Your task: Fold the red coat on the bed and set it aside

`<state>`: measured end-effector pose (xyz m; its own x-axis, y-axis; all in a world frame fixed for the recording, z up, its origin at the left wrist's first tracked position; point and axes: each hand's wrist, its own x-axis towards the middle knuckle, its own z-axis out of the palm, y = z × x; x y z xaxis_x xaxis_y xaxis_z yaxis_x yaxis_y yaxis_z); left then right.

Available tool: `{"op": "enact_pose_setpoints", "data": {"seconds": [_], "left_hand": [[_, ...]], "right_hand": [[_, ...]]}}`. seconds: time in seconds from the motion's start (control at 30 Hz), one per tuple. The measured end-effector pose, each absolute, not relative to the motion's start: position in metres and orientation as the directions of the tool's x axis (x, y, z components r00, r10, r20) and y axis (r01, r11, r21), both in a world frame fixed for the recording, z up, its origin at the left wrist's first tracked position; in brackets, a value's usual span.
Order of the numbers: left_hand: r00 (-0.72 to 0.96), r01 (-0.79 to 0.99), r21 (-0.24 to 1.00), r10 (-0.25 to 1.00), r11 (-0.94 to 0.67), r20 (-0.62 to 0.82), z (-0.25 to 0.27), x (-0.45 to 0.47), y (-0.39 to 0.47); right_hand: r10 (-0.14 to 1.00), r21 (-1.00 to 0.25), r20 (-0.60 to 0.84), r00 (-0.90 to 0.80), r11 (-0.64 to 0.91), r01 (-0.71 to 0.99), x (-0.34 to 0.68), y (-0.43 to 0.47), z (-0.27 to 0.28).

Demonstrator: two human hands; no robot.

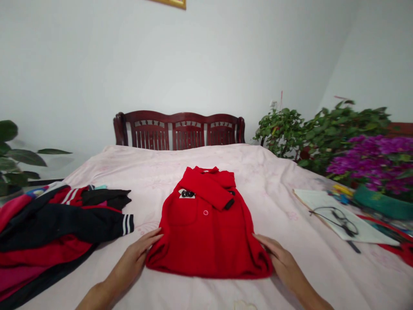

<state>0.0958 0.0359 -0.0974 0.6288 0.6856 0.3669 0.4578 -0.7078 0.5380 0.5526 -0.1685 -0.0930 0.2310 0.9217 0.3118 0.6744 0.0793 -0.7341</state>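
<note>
A red coat (205,241) lies front up on the bed, its sides folded inward and its hem towards me. One sleeve (214,191) with a dark cuff crosses the chest, near a pink button and a white-and-black eye patch. At the coat's lower left edge, my left hand (137,252) is closed on the cloth. My right hand (279,256) grips the opposite edge in the same way. Some fingertips of both hands are hidden by the coat's folds.
A heap of dark and red clothes (61,228) lies to the left. On the right are glasses (342,221) on a white pad (316,200), beside purple flowers (371,161) and leafy plants (284,133). A wooden headboard (187,129) stands at the back.
</note>
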Motion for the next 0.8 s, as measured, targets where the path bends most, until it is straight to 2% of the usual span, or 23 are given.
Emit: {"op": "enact_pose_setpoints", "data": {"seconds": [0.07, 0.17, 0.27, 0.37, 0.5, 0.6, 0.7, 0.8], "left_hand": [[0.731, 0.472, 0.395, 0.601, -0.788, 0.324, -0.092, 0.084, 0.051], [0.836, 0.442, 0.196, 0.481, -0.875, 0.263, -0.077, 0.082, 0.071], [0.901, 0.375, 0.100, 0.387, -0.922, 0.195, -0.063, 0.098, 0.088], [0.935, 0.301, 0.086, 0.311, -0.950, 0.171, -0.056, 0.120, 0.101], [0.941, 0.219, 0.085, 0.234, -0.972, 0.245, -0.060, 0.142, 0.113], [0.938, 0.194, 0.122, 0.220, -0.973, 0.268, -0.065, 0.154, 0.118], [0.912, 0.216, 0.196, 0.269, -0.957, 0.309, -0.061, 0.160, 0.119], [0.904, 0.209, 0.315, 0.306, -0.926, 0.298, -0.044, 0.155, 0.112]], "right_hand": [[0.920, -0.578, 0.381, 0.097, 0.154, 0.802, 0.566, -0.172, -0.101], [0.933, -0.402, 0.353, -0.070, 0.219, 0.889, 0.574, -0.168, -0.098], [0.932, -0.290, 0.310, -0.187, 0.280, 0.915, 0.576, -0.154, -0.083], [0.910, -0.225, 0.304, -0.281, 0.355, 0.908, 0.580, -0.136, -0.072], [0.862, -0.154, 0.316, -0.396, 0.458, 0.875, 0.585, -0.110, -0.069], [0.826, -0.121, 0.317, -0.466, 0.522, 0.844, 0.586, -0.091, -0.071], [0.825, -0.159, 0.346, -0.447, 0.521, 0.839, 0.583, -0.077, -0.069], [0.853, -0.298, 0.360, -0.378, 0.489, 0.820, 0.578, -0.078, -0.058]]}}
